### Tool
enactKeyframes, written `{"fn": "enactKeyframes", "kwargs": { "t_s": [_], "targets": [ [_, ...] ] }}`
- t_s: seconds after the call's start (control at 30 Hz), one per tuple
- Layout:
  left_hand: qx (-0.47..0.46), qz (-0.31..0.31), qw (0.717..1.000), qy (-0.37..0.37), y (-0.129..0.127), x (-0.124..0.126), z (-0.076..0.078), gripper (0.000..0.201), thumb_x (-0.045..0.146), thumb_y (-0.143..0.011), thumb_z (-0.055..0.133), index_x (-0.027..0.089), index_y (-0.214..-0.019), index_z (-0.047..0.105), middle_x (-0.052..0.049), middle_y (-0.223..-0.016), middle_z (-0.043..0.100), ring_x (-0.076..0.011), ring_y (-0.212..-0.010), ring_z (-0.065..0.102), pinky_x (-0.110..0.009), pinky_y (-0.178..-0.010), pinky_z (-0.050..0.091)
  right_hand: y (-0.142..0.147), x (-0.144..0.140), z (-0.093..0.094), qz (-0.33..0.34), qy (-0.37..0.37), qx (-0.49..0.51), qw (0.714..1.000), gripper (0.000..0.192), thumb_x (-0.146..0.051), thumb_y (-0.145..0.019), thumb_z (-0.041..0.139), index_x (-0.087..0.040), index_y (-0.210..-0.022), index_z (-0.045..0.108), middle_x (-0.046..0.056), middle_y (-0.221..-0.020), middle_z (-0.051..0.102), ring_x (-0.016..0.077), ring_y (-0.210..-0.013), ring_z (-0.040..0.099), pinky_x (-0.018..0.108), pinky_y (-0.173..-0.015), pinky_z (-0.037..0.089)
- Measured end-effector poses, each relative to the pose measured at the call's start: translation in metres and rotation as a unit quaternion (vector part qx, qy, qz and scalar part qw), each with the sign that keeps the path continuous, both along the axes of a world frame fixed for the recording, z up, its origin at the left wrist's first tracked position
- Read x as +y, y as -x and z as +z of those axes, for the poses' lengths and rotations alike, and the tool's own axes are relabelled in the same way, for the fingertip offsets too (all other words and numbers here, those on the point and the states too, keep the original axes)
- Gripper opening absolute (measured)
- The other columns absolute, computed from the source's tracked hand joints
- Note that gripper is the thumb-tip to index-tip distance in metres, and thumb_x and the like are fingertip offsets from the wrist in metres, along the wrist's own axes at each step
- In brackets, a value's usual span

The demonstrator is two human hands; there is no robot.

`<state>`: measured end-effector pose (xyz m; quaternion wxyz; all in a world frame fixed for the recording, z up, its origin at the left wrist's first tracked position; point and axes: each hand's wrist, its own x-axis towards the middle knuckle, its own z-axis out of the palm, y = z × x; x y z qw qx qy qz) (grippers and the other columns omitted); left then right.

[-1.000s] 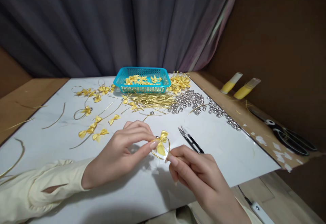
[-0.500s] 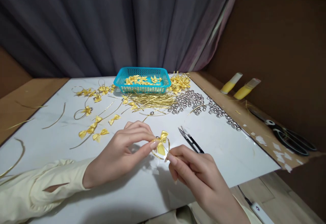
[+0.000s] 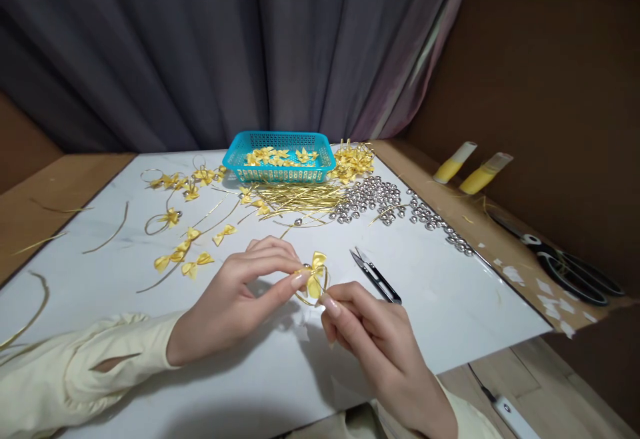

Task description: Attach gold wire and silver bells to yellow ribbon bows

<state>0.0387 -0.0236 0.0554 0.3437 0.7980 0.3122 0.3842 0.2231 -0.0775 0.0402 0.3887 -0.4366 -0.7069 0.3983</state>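
Between my hands, above the white tabletop (image 3: 240, 372), is a gold cord loop (image 3: 326, 278) with a yellow ribbon bow (image 3: 316, 267) on it. My left hand (image 3: 250, 292) pinches the bow's side of the loop between thumb and forefinger, close to a small silver bead (image 3: 307, 266). My right hand (image 3: 370, 332) is closed on the loop's lower right part, thumb against forefinger; the cord's tip is hidden in these fingers. Black-handled thread snips (image 3: 376, 276) lie just beyond my right hand, blades pointing away.
A blue basket (image 3: 280, 176) holding yellow bows stands at the back. Before it lie gold cords (image 3: 300, 199) and many silver beads (image 3: 370, 194). Loose bows (image 3: 197, 264) are at left. Scissors (image 3: 565, 266), two yellow-filled bottles (image 3: 485, 174) and paper scraps are at the right edge.
My right hand has shifted slightly left and up with the cord loop, and the bow has moved a little left. My left hand keeps its pinch, almost still.
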Motion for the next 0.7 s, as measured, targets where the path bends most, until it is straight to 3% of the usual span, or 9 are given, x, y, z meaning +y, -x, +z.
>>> {"fn": "enactKeyframes", "kwargs": {
  "t_s": [0.17, 0.37, 0.53, 0.63, 0.7],
  "targets": [
    [-0.01, 0.003, 1.0, -0.005, 0.001, 0.0, 0.001, 0.013, 0.008, -0.085, 0.055, 0.014, -0.079, 0.065, -0.004, -0.078, 0.064, -0.0163, -0.084, 0.054, -0.03, -0.078, 0.044, 0.005, 0.001, -0.009, -0.016, -0.113, -0.038, 0.993, 0.015, -0.015, -0.095, 0.034, -0.017, -0.093, 0.049, -0.003, -0.066, 0.049, 0.0069, -0.053, 0.044, 0.018, -0.052, 0.037],
    [0.009, 0.005, 0.999, -0.045, 0.001, 0.002, 0.005, 0.013, 0.008, -0.085, 0.055, 0.015, -0.078, 0.063, -0.003, -0.076, 0.066, -0.0167, -0.083, 0.055, -0.031, -0.078, 0.042, 0.005, 0.008, -0.013, -0.024, -0.187, -0.082, 0.979, 0.015, -0.012, -0.094, 0.034, -0.016, -0.096, 0.048, 0.0, -0.07, 0.053, 0.0087, -0.057, 0.048, 0.02, -0.056, 0.039],
    [0.071, 0.003, 0.987, -0.142, 0.005, 0.001, 0.01, 0.01, 0.007, -0.085, 0.056, 0.015, -0.08, 0.06, -0.001, -0.076, 0.066, -0.0169, -0.084, 0.054, -0.034, -0.08, 0.036, -0.001, 0.008, -0.007, 0.032, -0.049, 0.006, 0.998, 0.016, -0.018, -0.096, 0.035, -0.017, -0.091, 0.05, -0.003, -0.068, 0.049, 0.0056, -0.055, 0.044, 0.017, -0.052, 0.035],
    [0.078, -0.008, 0.985, -0.154, 0.005, 0.001, 0.011, 0.01, 0.006, -0.084, 0.056, 0.015, -0.081, 0.059, -0.001, -0.077, 0.065, -0.017, -0.084, 0.054, -0.034, -0.08, 0.036, -0.002, 0.008, -0.005, 0.052, 0.019, 0.055, 0.997, 0.018, -0.021, -0.097, 0.035, -0.017, -0.089, 0.051, -0.005, -0.065, 0.048, 0.0046, -0.053, 0.04, 0.016, -0.052, 0.033],
    [0.072, -0.012, 0.987, -0.146, 0.005, 0.002, 0.011, 0.01, 0.006, -0.085, 0.055, 0.015, -0.082, 0.059, -0.002, -0.077, 0.065, -0.0173, -0.085, 0.054, -0.034, -0.08, 0.037, -0.001, 0.009, -0.004, 0.054, 0.027, 0.065, 0.996, 0.018, -0.022, -0.097, 0.036, -0.017, -0.088, 0.051, -0.005, -0.064, 0.047, 0.0044, -0.053, 0.039, 0.017, -0.052, 0.032]
  ]
}}
